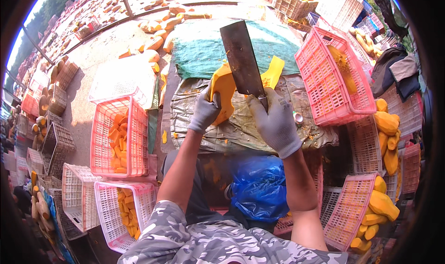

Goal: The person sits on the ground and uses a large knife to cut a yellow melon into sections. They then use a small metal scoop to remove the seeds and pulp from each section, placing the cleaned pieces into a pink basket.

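My left hand (205, 112), in a grey work glove, grips a long piece of orange pumpkin (222, 93) from its left side. My right hand (276, 120), gloved too, is closed round the handle of a broad dark cleaver (242, 57). The blade points up and away, its left edge beside the held piece; whether they touch is unclear. Another orange pumpkin piece (274, 71) shows behind the cleaver, partly hidden by it. Under both hands lies a crumpled, dirty grey-brown sheet (194, 135) with scraps and seeds on it. A small white roll-like object (298, 117) lies by my right hand.
Beyond is a green sheet (198, 48). A pink crate of cut pumpkin (130, 106) and a paler one (104, 208) stand at left. On the right, a tilted pink crate (316, 80) holds a pumpkin; peeled pumpkins (382, 203) fill a lower crate. A blue plastic bag (259, 191) is near my lap.
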Demonstrator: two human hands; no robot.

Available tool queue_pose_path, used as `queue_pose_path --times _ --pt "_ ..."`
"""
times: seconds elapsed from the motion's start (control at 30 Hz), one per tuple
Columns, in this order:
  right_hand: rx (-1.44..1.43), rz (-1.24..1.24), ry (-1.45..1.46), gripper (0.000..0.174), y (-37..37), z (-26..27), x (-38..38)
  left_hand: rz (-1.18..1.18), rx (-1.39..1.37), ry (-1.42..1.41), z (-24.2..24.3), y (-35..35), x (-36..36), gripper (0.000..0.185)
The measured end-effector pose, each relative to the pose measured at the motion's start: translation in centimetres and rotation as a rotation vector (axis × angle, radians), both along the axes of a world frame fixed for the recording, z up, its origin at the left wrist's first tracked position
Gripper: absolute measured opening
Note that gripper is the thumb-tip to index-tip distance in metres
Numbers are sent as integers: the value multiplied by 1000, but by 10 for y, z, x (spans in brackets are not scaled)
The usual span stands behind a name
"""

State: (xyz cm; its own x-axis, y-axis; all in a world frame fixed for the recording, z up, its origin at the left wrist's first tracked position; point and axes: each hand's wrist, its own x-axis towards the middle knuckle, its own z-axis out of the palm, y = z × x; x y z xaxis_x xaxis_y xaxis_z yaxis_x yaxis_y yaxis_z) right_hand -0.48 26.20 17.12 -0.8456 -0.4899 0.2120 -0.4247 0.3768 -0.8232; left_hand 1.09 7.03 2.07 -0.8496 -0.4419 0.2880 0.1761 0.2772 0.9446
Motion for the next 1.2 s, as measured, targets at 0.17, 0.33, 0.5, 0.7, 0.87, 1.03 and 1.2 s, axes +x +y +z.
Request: queue_pose_path --times 0.17,0.33,0.5,0.7,0.87,1.03,1.2 --pt "63 3 145 28 -1 -1 4 -49 40 8 -9 -8 2 53" --pt "279 -25 87 27 2 -11 11 -119 323 224 -18 -6 -4 77" --pt "347 -51 121 26 4 -30 21 -9 564 328 -20 5 -3 93" --pt "340 -81 239 25 7 -55 24 164 636 409 -25 15 -9 74" --pt "394 -62 192 25 1 -83 25 149 766 421 -28 9 -13 45" --pt "437 -78 134 27 5 -104 28 151 804 458 -32 13 -12 76" --pt "503 -86 55 28 -1 -127 36 148 748 509 -40 12 -10 54"
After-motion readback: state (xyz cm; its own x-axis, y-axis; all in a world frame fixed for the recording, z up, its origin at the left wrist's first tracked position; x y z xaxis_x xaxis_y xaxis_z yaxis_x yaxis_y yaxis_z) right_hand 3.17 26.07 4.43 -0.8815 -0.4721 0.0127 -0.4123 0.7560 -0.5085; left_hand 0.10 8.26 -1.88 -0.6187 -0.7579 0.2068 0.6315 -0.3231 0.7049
